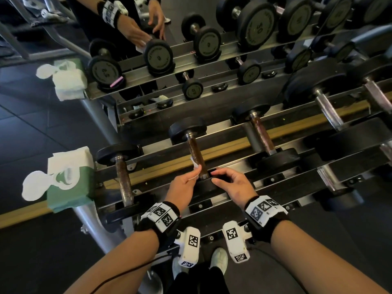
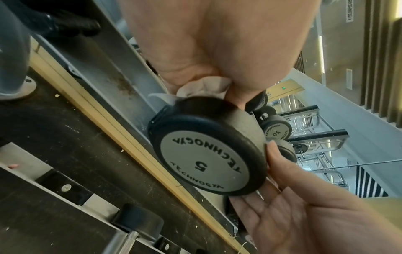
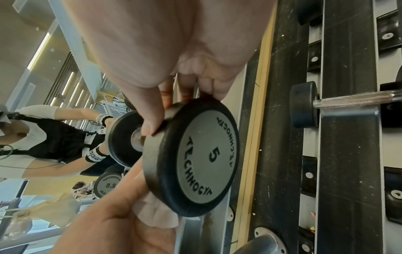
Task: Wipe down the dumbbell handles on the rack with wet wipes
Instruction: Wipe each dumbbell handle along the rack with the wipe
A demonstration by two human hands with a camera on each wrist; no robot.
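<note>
A small dumbbell marked 5 lies across the rack [image 1: 235, 143], its rusty brown handle [image 1: 195, 153] pointing away from me. My left hand [image 1: 184, 184] pinches a crumpled white wet wipe [image 1: 196, 166] against the handle's near end. In the left wrist view the wipe [image 2: 202, 88] is bunched between fingers and thumb just behind the near weight head [image 2: 206, 165]. My right hand [image 1: 230, 184] curls over that head's rim, and in the right wrist view its fingers [image 3: 152, 120] clamp the black disc [image 3: 202, 159].
A green and white wet wipe pack [image 1: 70, 181] sits on the rack's left end. Another rusty dumbbell [image 1: 124, 179] lies to the left, and bigger ones [image 1: 262, 134] to the right. A mirror [image 1: 159, 56] behind the rack repeats everything. My shoes [image 1: 219, 258] stand on dark floor below.
</note>
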